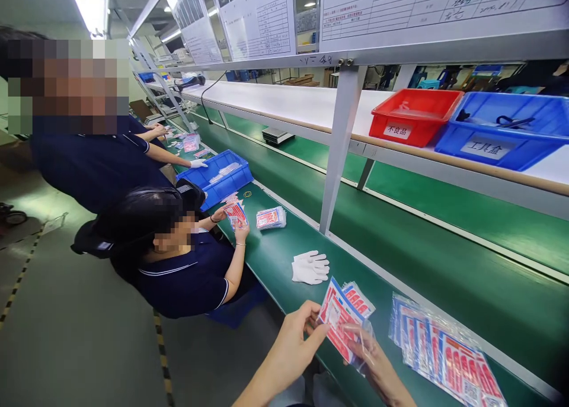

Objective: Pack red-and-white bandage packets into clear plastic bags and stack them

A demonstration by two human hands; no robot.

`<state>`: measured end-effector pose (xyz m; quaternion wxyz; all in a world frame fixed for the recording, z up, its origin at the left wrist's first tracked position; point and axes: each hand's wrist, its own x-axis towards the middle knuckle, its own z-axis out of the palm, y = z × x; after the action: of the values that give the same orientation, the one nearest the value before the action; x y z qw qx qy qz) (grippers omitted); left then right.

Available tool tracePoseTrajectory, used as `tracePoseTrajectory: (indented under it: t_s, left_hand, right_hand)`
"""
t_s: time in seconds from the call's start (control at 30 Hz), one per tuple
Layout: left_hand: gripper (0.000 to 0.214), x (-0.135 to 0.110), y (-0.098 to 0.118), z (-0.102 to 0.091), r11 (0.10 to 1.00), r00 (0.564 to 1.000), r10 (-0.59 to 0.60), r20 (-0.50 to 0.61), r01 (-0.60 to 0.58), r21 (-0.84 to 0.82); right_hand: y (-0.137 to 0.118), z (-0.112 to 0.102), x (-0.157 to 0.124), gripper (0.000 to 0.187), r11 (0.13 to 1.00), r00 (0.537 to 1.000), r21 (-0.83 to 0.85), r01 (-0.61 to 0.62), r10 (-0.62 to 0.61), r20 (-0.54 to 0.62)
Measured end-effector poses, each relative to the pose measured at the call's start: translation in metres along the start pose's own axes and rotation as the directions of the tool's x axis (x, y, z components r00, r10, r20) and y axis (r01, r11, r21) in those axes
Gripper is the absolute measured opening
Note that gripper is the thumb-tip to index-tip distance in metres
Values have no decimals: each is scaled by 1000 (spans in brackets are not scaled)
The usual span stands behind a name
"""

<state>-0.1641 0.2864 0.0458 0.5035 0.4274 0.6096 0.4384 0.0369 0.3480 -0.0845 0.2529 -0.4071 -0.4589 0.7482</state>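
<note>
In front of me, my left hand [296,339] pinches the left edge of a red, white and blue printed packet [338,321] between thumb and fingers. At its right edge, my right hand [376,359] grips the packet, with clear plastic film showing over the fingers. Just behind it on the bench lie similar printed packets [359,300]. To the right, a fanned row of plastic-bagged packets [448,353] overlaps along the bench. White gloves [310,268] lie flat beyond my left hand.
The green bench [275,259] runs away to the left. A seated co-worker [186,265] holds a packet near a packet stack [270,217] and blue crate [222,179]; another person [93,164] stands behind. A post [342,146] supports a shelf with red [413,117] and blue bins [502,128].
</note>
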Motion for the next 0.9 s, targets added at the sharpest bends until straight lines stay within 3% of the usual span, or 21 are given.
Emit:
tracePoseTrajectory:
  t_s: [0.13, 0.3, 0.5, 0.73, 0.9]
  left_hand:
    - [20, 2, -3, 1, 1000, 999, -29, 17, 29, 11]
    - [33, 3, -9, 4, 998, 1000, -28, 9, 29, -59]
    - [41, 6, -7, -5, 998, 999, -42, 2, 42, -50]
    - [41, 2, -7, -2, 987, 997, -52, 57, 60, -150]
    - [35, 4, -14, -6, 985, 992, -104, 74, 113, -133]
  right_hand:
    - [-5, 5, -1, 43, 994, 997, -80, 72, -73, -19]
    - [-3, 3, 3, 38, 991, 991, -25, 131, -131, -11]
    - [0, 1, 6, 39, 973, 984, -152, 176, -174, 31]
    - [10, 6, 9, 50, 989, 990, 49, 142, -143, 17]
    - [13, 2, 8, 44, 982, 983, -54, 183, -183, 7]
